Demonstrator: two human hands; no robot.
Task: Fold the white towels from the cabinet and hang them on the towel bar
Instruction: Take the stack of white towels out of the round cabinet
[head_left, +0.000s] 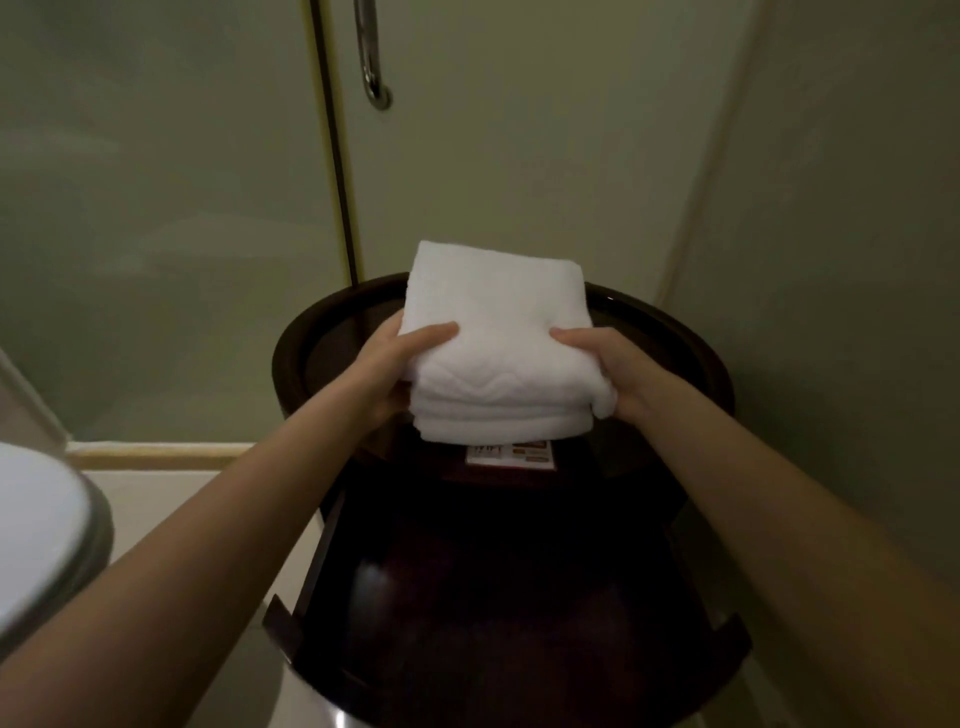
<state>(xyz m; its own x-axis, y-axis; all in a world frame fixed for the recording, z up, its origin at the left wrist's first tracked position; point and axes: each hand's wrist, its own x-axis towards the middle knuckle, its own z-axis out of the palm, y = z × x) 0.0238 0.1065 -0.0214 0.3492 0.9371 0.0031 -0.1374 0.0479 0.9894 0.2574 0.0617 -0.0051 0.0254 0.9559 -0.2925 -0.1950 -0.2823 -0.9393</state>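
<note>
At the centre of the frame, your left hand (397, 364) and right hand (610, 371) each grip a side of a folded white towel (498, 332), thumbs on top, above a dark round table (691, 343).

White towel stack (498, 338) folded, squared, several layers, held level above dark round stand (717, 364)

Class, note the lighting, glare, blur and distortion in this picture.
Head view: dim, greenish light; the towel is brightest, its top nearly washed out; the dark table loses detail in shadow, with a faint glare patch low down; the white fixture at bottom left is blurred; wide-angle stretching at the edges.
</note>
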